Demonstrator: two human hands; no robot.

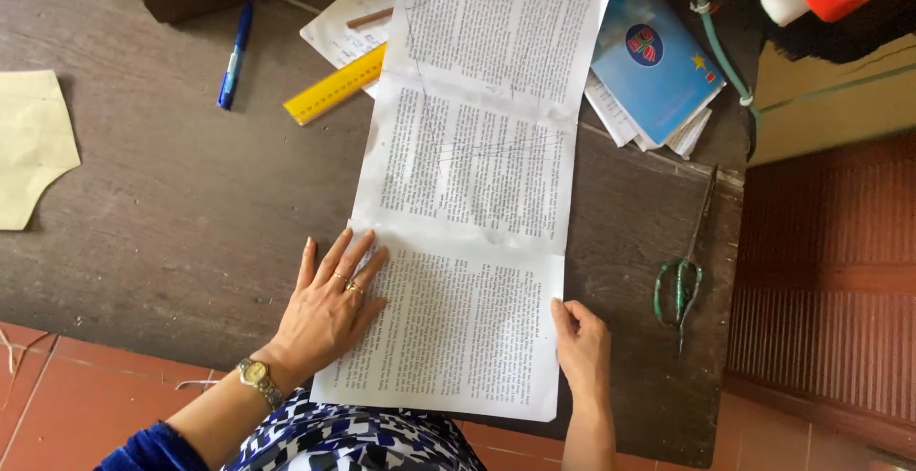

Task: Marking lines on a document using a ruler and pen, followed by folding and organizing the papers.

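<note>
A long strip of printed paper sheets (472,156) joined end to end lies down the middle of a dark wooden table (172,204). My left hand (332,307), with rings and a wristwatch, lies flat with spread fingers on the left edge of the nearest sheet. My right hand (580,342) rests at the right edge of that same sheet, fingers curled against the paper's border. Pencil lines are drawn across the middle sheets.
Green-handled scissors (679,285) lie to the right near the table's edge. A yellow ruler (334,84), a blue pen (234,56), a brown pencil (370,19) and a blue booklet (654,56) lie at the back. A cream pattern piece (29,146) lies far left.
</note>
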